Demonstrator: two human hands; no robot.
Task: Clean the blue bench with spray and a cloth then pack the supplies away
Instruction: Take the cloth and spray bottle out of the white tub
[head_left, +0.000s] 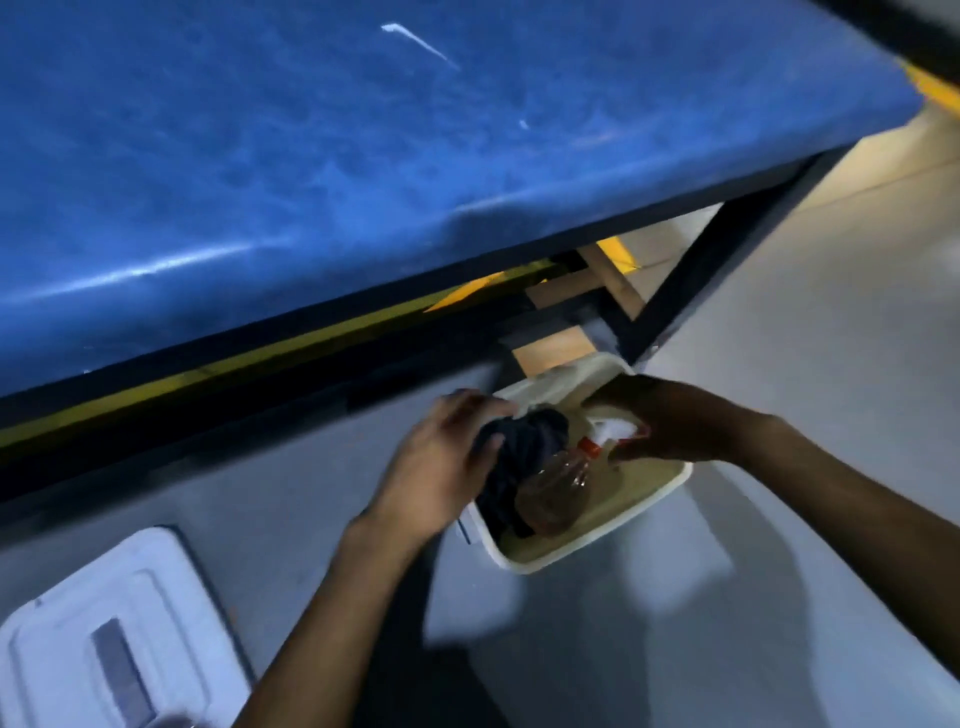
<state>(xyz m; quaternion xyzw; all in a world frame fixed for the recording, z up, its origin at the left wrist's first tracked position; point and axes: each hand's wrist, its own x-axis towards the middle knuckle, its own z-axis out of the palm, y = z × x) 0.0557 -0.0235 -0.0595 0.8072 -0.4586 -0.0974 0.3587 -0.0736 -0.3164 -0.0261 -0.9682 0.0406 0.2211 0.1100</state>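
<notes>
Both hands at the open box (670, 493)
Left hand (441, 467) grips the cloth (524, 447); right hand (670, 421) holds the spray bottle's (558, 493) head (bottle lying diagonally, base toward the person)

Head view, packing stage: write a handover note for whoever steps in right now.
Left hand grips the dark cloth in the white bin on the floor.
Right hand holds the spray bottle by its white trigger head, bottle lying in the bin.
Blue bench shows streaks; whether wiping is finished cannot be told.
Left: release both, fit the white lid lying on the floor nearby.
</notes>
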